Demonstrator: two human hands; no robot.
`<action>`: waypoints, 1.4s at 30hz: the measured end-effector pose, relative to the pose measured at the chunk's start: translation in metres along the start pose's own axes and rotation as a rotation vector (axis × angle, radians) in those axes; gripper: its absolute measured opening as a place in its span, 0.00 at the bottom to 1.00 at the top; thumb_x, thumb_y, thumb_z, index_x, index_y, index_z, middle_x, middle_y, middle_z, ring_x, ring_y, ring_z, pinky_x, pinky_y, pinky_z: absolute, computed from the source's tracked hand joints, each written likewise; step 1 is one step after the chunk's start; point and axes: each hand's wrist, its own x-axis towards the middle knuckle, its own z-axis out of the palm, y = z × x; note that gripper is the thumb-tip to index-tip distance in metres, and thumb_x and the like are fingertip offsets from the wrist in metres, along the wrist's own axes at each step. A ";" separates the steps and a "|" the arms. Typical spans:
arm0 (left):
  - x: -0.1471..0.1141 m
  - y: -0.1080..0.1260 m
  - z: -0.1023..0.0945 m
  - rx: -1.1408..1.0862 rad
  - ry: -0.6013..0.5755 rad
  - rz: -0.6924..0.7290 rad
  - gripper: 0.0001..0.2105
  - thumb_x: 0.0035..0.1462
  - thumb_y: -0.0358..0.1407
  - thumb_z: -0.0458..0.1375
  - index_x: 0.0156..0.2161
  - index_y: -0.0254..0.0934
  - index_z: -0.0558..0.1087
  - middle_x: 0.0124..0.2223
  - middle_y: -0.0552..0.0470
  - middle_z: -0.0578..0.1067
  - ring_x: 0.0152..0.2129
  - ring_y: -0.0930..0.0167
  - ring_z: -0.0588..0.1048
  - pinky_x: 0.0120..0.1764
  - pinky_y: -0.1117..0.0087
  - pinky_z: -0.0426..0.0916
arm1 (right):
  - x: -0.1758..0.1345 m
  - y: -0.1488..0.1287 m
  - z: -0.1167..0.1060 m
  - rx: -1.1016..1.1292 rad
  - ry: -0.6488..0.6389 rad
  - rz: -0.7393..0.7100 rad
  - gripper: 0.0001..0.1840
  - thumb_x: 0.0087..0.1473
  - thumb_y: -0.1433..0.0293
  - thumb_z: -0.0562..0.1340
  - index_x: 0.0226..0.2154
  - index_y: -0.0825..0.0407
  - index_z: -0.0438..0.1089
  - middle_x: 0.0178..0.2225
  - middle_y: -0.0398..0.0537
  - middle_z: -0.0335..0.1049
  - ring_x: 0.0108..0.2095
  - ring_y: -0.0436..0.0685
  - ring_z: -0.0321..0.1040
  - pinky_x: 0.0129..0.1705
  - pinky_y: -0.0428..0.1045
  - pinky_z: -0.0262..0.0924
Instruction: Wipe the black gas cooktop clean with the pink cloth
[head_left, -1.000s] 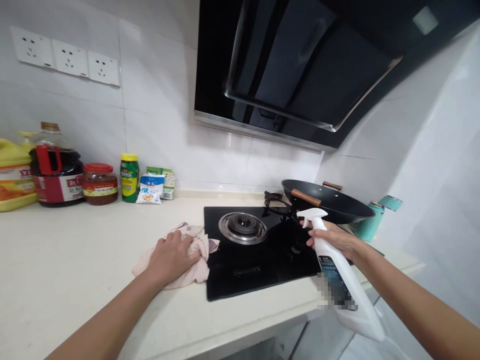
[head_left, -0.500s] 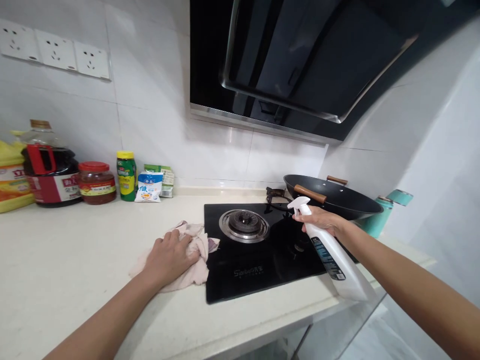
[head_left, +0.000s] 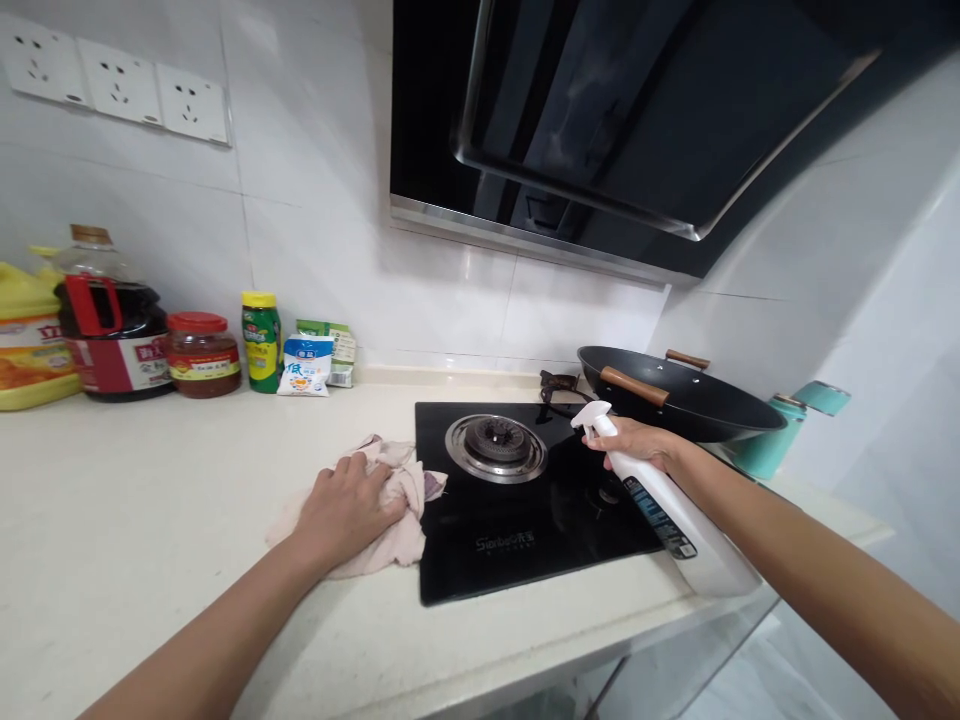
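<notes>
My left hand (head_left: 351, 508) presses on a crumpled pale pink cloth (head_left: 401, 535), its fingers curled into the folds. The cloth lies on the counter, and one corner overlaps the left edge of the black glass gas stove (head_left: 487, 575). Gripped at the neck by my right hand (head_left: 637, 443) is a white spray bottle (head_left: 697, 535) with a dark label. It tilts over the right part of the stove, nozzle pointing left toward the round burner (head_left: 496, 440).
A black wok (head_left: 705, 400) with wooden handles rests on the stove's right side, beside a teal bottle (head_left: 776, 435). Along the wall stand a dark sauce jug (head_left: 112, 330), a red-lidded jar (head_left: 202, 355), a green bottle (head_left: 261, 345) and seasoning packets (head_left: 306, 367). A range hood (head_left: 600, 130) hangs above.
The whole view has shifted slightly, so the scene sits a little farther right. Both hands keep their holds on the cloth and the spray bottle, with the bottle tilted slightly more.
</notes>
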 end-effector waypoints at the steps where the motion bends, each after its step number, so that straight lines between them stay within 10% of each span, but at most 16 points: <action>1: 0.000 0.000 0.000 -0.011 0.000 0.000 0.23 0.61 0.48 0.47 0.53 0.37 0.73 0.49 0.37 0.71 0.49 0.52 0.68 0.48 0.54 0.62 | 0.000 0.000 0.000 0.002 -0.001 0.002 0.38 0.34 0.55 0.78 0.45 0.49 0.67 0.35 0.43 0.70 0.24 0.50 0.69 0.22 0.47 0.66; 29: 0.001 -0.001 0.005 -0.011 0.019 0.001 0.25 0.61 0.48 0.46 0.55 0.37 0.72 0.49 0.37 0.71 0.48 0.52 0.68 0.47 0.55 0.61 | -0.006 -0.007 0.003 -0.048 0.071 -0.004 0.35 0.38 0.56 0.76 0.45 0.48 0.63 0.31 0.41 0.67 0.24 0.52 0.69 0.22 0.47 0.65; 42: -0.004 -0.001 0.009 -0.063 0.045 -0.022 0.23 0.59 0.48 0.51 0.54 0.38 0.74 0.52 0.36 0.71 0.51 0.52 0.68 0.51 0.54 0.60 | -0.076 -0.075 0.036 -0.045 0.188 -0.254 0.24 0.47 0.60 0.69 0.45 0.50 0.68 0.28 0.48 0.73 0.28 0.58 0.72 0.27 0.50 0.67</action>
